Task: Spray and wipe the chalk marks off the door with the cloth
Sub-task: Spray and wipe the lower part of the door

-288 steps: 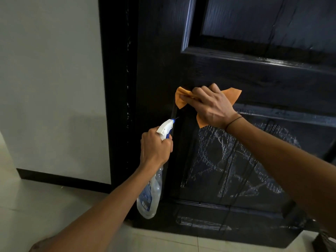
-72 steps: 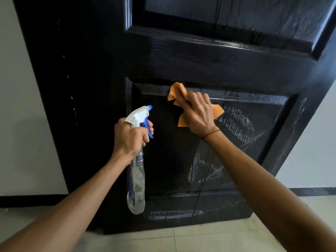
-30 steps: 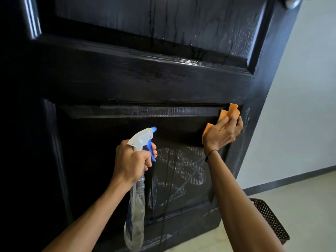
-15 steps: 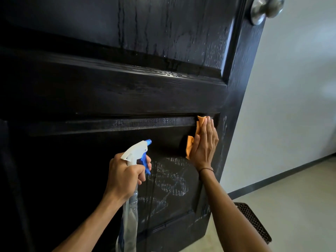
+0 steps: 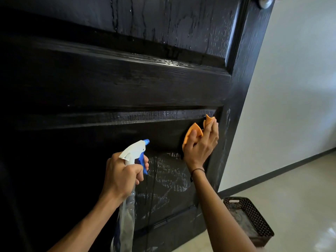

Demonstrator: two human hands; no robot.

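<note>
**Two hands at a wet black door**

Two hands work against a black panelled door (image 5: 127, 79) whose painted wood grain shines with wet streaks. The right hand (image 5: 200, 144) presses a crumpled orange cloth (image 5: 193, 131) into the upper right corner of the lower recessed panel, fingers curled round the soft folds and thumb lying across them. A thin dark band circles that wrist. The left hand (image 5: 121, 175) grips the neck of a spray bottle (image 5: 127, 211), fingers wrapped tight below the white plastic head, with fingers on the blue trigger; its blue nozzle tip points at the door. The bottle's body is clear, crinkled plastic hanging below the fist. Pale, scratchy chalk marks (image 5: 169, 177) smear the lower panel between the two wrists. A round metal knob (image 5: 265, 1) shows at the top edge. A dark perforated plastic basket (image 5: 254, 219) sits on the pale floor just beside the door's foot.
</note>
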